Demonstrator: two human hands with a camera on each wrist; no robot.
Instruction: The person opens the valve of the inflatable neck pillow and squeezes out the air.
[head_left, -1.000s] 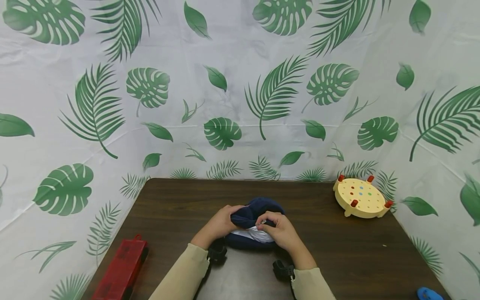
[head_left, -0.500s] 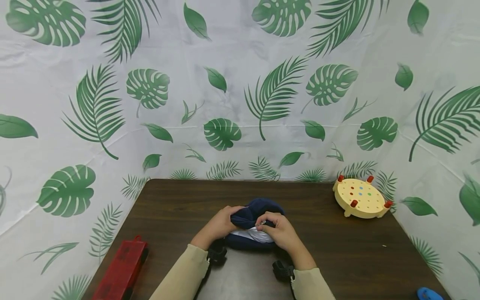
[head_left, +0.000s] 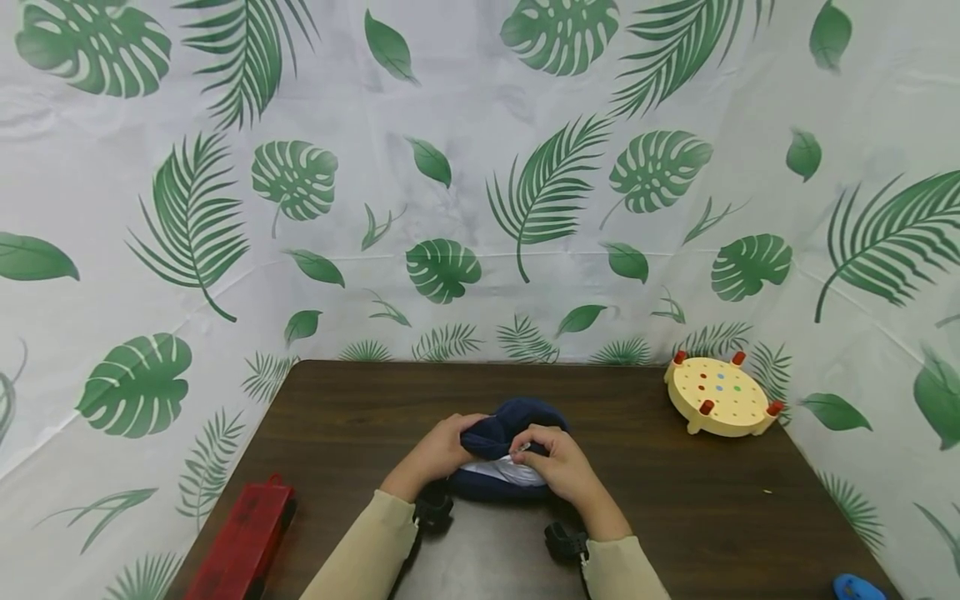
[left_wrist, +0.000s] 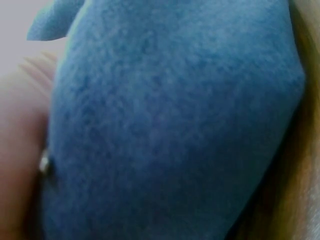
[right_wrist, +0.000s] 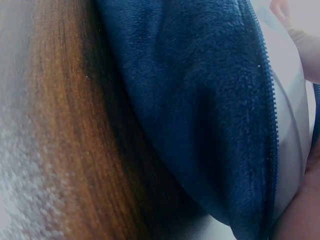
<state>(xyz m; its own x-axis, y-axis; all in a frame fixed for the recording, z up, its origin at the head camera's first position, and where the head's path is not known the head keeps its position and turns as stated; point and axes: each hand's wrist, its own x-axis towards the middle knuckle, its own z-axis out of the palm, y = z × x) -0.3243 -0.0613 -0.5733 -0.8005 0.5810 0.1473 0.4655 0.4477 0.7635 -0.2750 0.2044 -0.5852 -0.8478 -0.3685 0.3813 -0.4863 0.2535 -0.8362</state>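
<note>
A navy plush neck pillow [head_left: 498, 486] rests on the table in front of me, its zipped cover gaping over a white inner part [head_left: 504, 469]. My left hand [head_left: 444, 447] grips its left side, thumb over the top edge. At the opening my right hand [head_left: 561, 460] has thumb and forefinger pinched together, with a small pale bit showing between them; I cannot tell whether that is lining or a zip pull. Blue cover [left_wrist: 170, 115] fills most of the left wrist view. Along the opening in the right wrist view runs a toothed zip [right_wrist: 274, 120] beside white fabric [right_wrist: 291, 135].
A red toy truck-like block [head_left: 243, 537] lies at the table's left edge. At the back right stands a round cream pegboard [head_left: 718, 392] with red pegs. A blue object [head_left: 857, 587] is at the front right corner. Leaf-print cloth [head_left: 480, 208] hangs behind the brown table [head_left: 675, 517].
</note>
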